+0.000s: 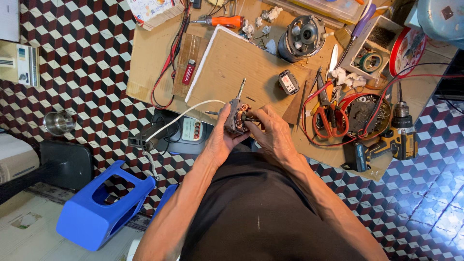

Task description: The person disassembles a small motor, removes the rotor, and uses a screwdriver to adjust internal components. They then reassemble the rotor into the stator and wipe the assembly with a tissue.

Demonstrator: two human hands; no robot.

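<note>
At the centre of the frame the left hand is wrapped around a small grey electric motor stator with copper-coloured windings and a thin metal shaft, holding it just above the near edge of a flat brown cardboard sheet that lies on the low work surface. The right hand is curled narrow just right of the motor, its fingertips pinching a thin dark tool against the windings. To the right lie red-handled pliers and a yellow-and-black cordless drill; a round grey metal motor housing sits at the upper middle, and a blue plastic stool lies at the lower left.
</note>
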